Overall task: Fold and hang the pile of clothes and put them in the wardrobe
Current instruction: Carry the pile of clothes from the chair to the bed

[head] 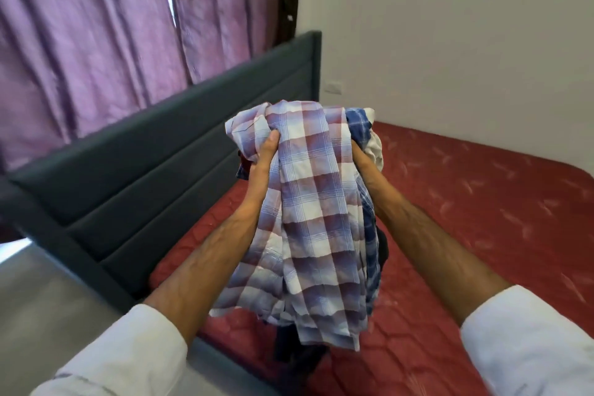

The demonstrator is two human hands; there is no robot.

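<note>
I hold a bundle of clothes (308, 202) up in front of me, above the red mattress (482, 219). A maroon, blue and white checked shirt lies on top and hangs down over the rest. Under it show a blue checked garment (358, 125), a white one (376, 145) and dark cloth at the bottom. My left hand (265, 154) grips the bundle's left side, thumb pressed into the checked shirt. My right hand (361, 157) holds the right side, its fingers hidden in the cloth. No wardrobe or hangers are in view.
A dark grey padded headboard (160, 170) runs along the bed's left side, before purple curtains (96, 42). A white wall (450, 42) with a socket plate (334, 86) stands behind the bed. Grey floor (48, 299) lies at lower left.
</note>
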